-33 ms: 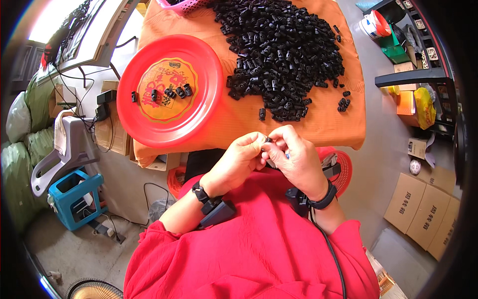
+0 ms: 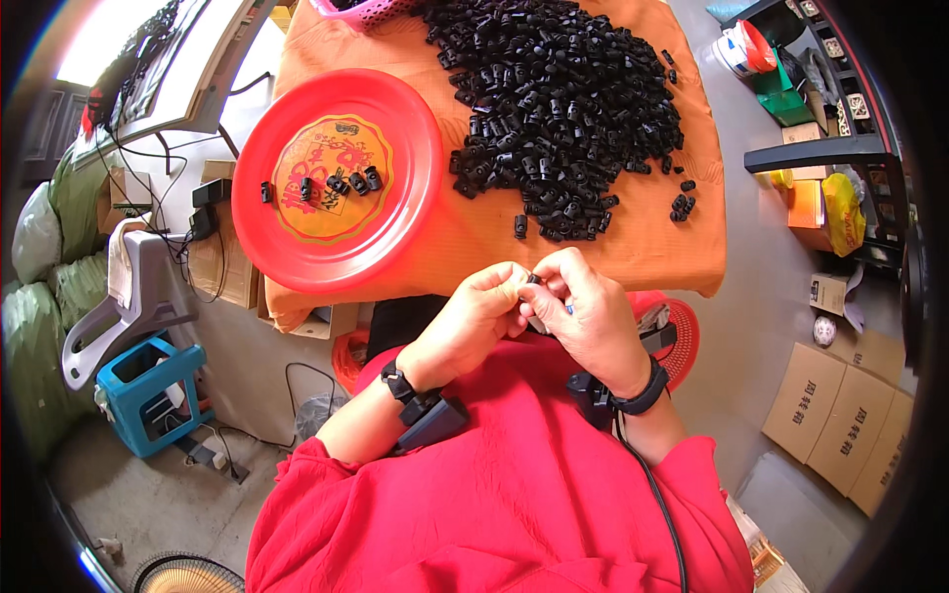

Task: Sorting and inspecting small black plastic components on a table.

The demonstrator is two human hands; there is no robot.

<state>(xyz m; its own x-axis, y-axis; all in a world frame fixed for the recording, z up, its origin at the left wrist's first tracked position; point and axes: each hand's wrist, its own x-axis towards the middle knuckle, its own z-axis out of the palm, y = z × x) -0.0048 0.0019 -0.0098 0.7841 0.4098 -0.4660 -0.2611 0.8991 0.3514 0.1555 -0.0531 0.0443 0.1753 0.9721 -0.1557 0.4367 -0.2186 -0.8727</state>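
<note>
Close to my body, just off the table's near edge, my left hand point(image 2: 467, 314) and my right hand point(image 2: 596, 318) meet with fingertips pinched around a small black cord lock point(image 2: 534, 279). A bit of blue shows between the fingers of the right hand; what it is I cannot make out. Beyond the hands, a large heap of black cord locks point(image 2: 573, 109) covers the far right of the table. To the left, a red round tray point(image 2: 265, 232) with a yellow printed centre holds several cord locks point(image 2: 356, 181).
An orange cloth covers the table point(image 2: 672, 252). A pink basket point(image 2: 368, 12) stands at its far edge. Red baskets point(image 2: 682, 346) sit below the near edge. Left are a blue stool point(image 2: 148, 395) and cables; right, cardboard boxes point(image 2: 840, 420) and a shelf.
The cord lock has turned very slightly between my fingertips. Otherwise, hands, tray and heap look the same.
</note>
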